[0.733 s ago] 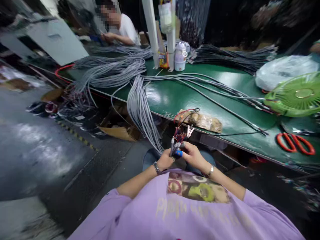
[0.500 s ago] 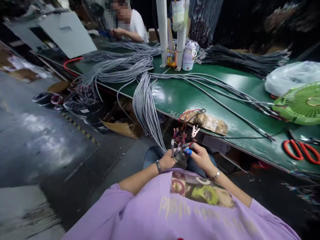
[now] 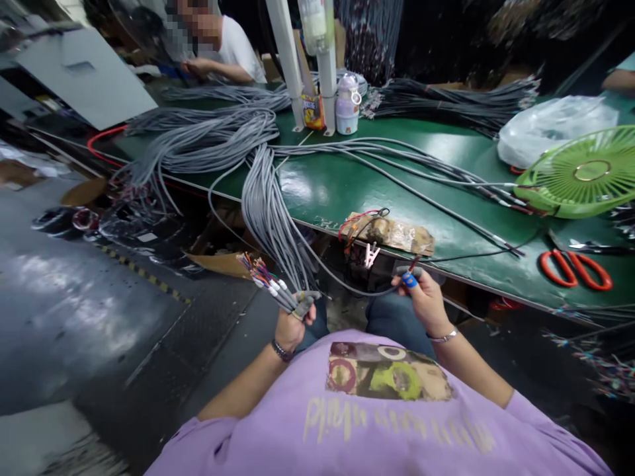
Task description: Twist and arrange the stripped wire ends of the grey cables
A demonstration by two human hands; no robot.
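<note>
My left hand (image 3: 296,316) is closed around a bunch of grey cables (image 3: 280,293), whose stripped ends fan out in coloured wires. Between thumb and fingers, my right hand (image 3: 421,296) pinches the end of a single grey cable (image 3: 354,289), with dark red wires sticking up from it. That cable sags across my lap from the thick hank of grey cables (image 3: 268,211) hanging over the table edge. Blue tape wraps my right thumb, and grey coverings are on some fingers. A pink clip (image 3: 370,255) hangs between my hands, by a taped cardboard piece (image 3: 391,234) with thin leads.
On the green table (image 3: 317,192) lie red-handled scissors (image 3: 575,268), a green fan (image 3: 590,170), a plastic bag (image 3: 550,129) and black cable bundles (image 3: 451,99). A lidded cup (image 3: 347,106) stands by white posts. A co-worker (image 3: 233,49) sits across the table.
My hands have moved apart. The left went left with the cable bunch; the right went right, drawing one cable end away. The pink clip now hangs clear of my fingers, and the view has shifted right.
</note>
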